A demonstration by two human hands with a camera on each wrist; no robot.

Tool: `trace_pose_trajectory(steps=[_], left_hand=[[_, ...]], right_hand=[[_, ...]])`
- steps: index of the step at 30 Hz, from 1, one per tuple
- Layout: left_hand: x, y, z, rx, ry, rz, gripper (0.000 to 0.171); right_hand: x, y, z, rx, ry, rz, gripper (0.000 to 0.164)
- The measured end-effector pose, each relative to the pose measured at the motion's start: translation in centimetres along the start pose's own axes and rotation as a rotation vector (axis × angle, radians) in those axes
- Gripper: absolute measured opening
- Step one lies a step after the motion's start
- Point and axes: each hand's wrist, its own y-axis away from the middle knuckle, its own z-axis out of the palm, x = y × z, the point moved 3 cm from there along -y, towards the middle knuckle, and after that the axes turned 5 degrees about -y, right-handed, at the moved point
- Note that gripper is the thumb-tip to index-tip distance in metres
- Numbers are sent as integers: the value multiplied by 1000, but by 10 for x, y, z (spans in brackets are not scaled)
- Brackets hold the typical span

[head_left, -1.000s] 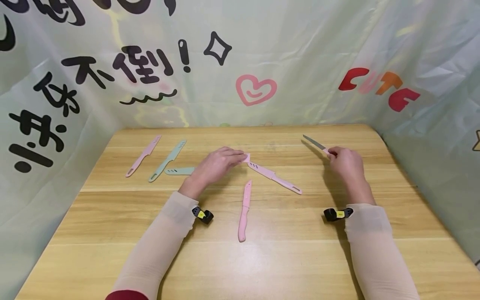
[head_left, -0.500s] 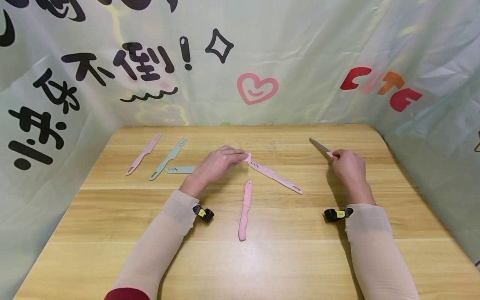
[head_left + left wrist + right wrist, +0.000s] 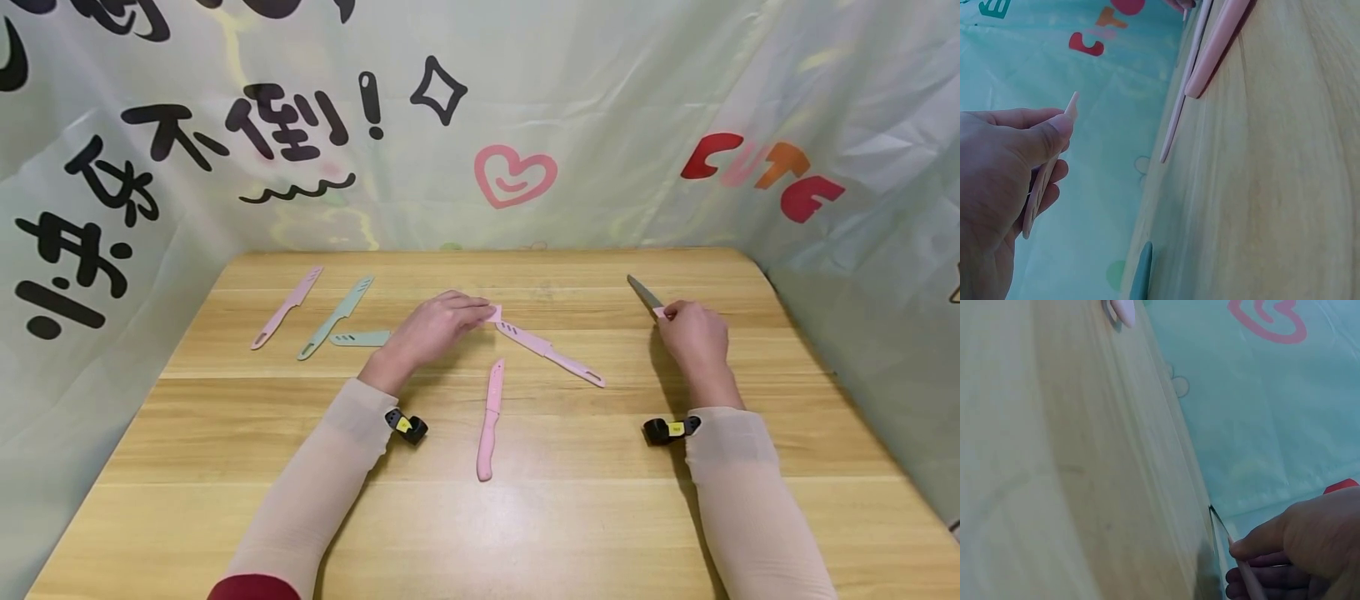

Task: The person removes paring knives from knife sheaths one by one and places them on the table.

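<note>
My left hand (image 3: 438, 329) pinches a pale pink blade cover (image 3: 1040, 190) between thumb and fingers, held above the table. In the head view only the end of that cover shows past the fingertips. To the right, my right hand (image 3: 693, 333) grips the pink handle of a paring knife (image 3: 643, 292) whose bare metal blade points away to the back left. Most of the handle is hidden by the hand. Between the hands lies a sheathed pink knife (image 3: 551, 354) with slots in its cover. Nearer the front is another sheathed pink knife (image 3: 490, 421).
At the back left of the wooden table (image 3: 600, 517) lie a sheathed pink knife (image 3: 287, 308) and a sheathed green knife (image 3: 336, 318). A loose green blade cover (image 3: 358, 339) sits beside my left wrist, partly hidden. A printed curtain (image 3: 600, 100) hangs behind the table.
The bare knife in my right hand has shifted a little to the right, and its blade has turned to point more toward the back. My left hand stays nearly still with the cover.
</note>
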Motion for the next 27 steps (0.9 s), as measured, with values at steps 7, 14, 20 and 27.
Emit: trace_pose_trajectory(steps=[7, 14, 20, 27], left_hand=[[5, -3, -3, 27, 20, 14, 31], [15, -8, -3, 16, 58, 25, 30], [18, -11, 4, -49, 51, 12, 29], [20, -26, 11, -135, 78, -30, 32]], right_hand=[[1, 2, 0, 1, 10, 4, 31], [-5, 2, 1, -28, 20, -10, 30], [-3, 2, 2, -59, 29, -9, 31], [-1, 2, 4, -66, 31, 10, 32]])
